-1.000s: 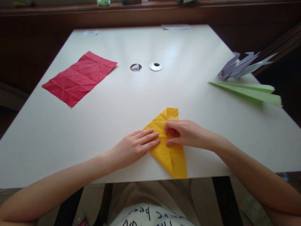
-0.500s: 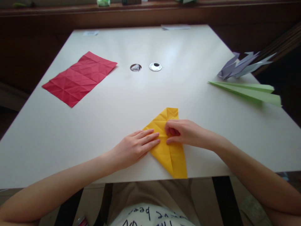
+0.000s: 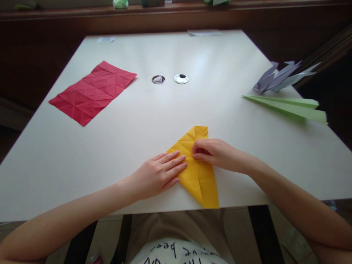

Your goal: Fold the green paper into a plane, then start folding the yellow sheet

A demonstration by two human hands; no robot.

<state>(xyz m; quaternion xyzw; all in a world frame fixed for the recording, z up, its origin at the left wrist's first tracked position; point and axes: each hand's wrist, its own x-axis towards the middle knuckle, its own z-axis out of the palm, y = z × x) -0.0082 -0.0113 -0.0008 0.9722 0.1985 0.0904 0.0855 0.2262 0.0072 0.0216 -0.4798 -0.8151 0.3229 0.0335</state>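
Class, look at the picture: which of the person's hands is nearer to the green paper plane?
Right. The right hand rests on the yellow paper, on the side toward the green paper plane; the left hand lies flat on the paper's opposite edge, farther away.

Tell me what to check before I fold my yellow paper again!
1. Left hand lies flat on the yellow paper, pinning it: ok.
2. Right hand has its fingers pressed on the middle crease: ok.
3. Whole paper on the table: not ok, its near corner hangs over the edge.
4. Red sheet and green plane lie well apart: ok.
5. Crease sharp: cannot tell.
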